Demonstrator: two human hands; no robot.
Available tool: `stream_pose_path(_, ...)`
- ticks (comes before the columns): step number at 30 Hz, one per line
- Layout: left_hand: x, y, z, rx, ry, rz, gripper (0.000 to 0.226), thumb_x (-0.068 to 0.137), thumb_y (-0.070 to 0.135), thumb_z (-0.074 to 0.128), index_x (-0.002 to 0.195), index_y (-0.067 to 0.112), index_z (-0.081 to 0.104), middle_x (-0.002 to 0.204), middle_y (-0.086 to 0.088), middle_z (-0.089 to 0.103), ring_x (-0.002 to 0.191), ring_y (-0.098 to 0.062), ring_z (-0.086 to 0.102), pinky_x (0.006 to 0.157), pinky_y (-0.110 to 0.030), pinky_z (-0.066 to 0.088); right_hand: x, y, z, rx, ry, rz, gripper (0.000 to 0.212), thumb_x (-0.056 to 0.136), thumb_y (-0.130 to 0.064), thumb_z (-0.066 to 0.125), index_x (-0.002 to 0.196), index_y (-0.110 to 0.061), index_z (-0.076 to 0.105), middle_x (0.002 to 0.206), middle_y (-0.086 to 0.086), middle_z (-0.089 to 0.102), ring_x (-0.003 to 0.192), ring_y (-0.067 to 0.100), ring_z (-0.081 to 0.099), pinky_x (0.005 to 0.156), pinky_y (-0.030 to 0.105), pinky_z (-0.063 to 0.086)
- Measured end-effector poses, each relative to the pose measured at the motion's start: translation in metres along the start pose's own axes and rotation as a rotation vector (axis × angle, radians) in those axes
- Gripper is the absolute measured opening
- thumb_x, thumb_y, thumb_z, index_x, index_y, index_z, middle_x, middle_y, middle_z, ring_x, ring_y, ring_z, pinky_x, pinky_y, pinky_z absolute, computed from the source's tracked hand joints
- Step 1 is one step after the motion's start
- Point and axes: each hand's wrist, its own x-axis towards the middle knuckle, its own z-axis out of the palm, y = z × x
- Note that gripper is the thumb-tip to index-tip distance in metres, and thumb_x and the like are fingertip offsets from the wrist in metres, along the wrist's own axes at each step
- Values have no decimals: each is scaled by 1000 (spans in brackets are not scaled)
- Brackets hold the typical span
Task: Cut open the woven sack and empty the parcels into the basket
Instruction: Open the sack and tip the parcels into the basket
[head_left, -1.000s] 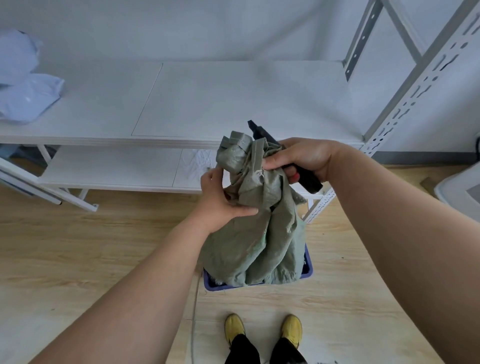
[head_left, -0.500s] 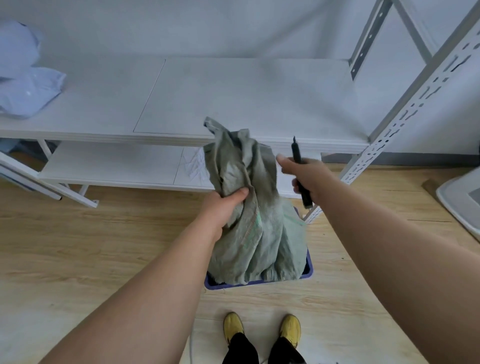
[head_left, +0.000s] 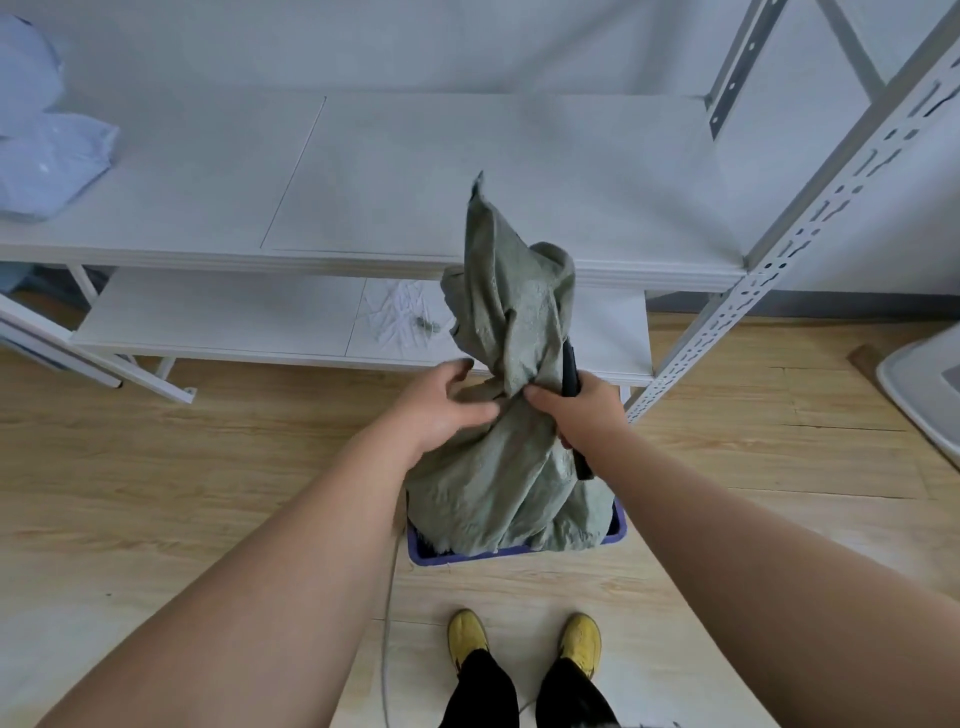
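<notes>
Standing in the blue basket, the sack was pinched at its neck by the right hand, which also clenched a black knife, left hand resting loosely alongside; blade so near fingers risked a nick.

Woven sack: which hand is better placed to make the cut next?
Right. The right hand grips the black cutter while pinching the woven sack at its gathered neck. The left hand rests on the neck with no tool, so it likely suits steadying the sack over the blue basket.
</notes>
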Motion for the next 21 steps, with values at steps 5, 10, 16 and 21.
stream_pose_path(5,-5,-23,26,129,18,-12,50,81,35,73,127,24,56,123,3,64,109,-18,61,95,-35,48,-4,-17,-3,-5,-208,-51,22,79,-30,75,83,-13,61,51,-2,54,34,10,46,39,23,39)
stream_pose_path(10,-5,-9,22,-96,242,146,23,85,31,70,105,23,63,100,8,70,96,-16,67,87,-37,53,-4,-48,-8,154,-203,-122,27,82,-27,74,77,-9,54,41,0,47,33,13,40,38,20,37)
stream_pose_path(16,-8,3,19,-151,383,268,15,87,32,67,100,24,63,93,9,70,89,-12,67,78,-31,54,-4,-71,-4,157,-96,-179,28,79,-32,74,74,-12,55,46,2,50,35,13,44,42,23,40)
stream_pose_path(21,-8,4,21,-35,234,148,24,88,35,65,108,21,65,100,7,69,96,-16,64,83,-33,52,-3,-62,-5,108,-134,-23,29,81,-35,73,80,-9,59,50,4,50,40,16,44,46,26,40)
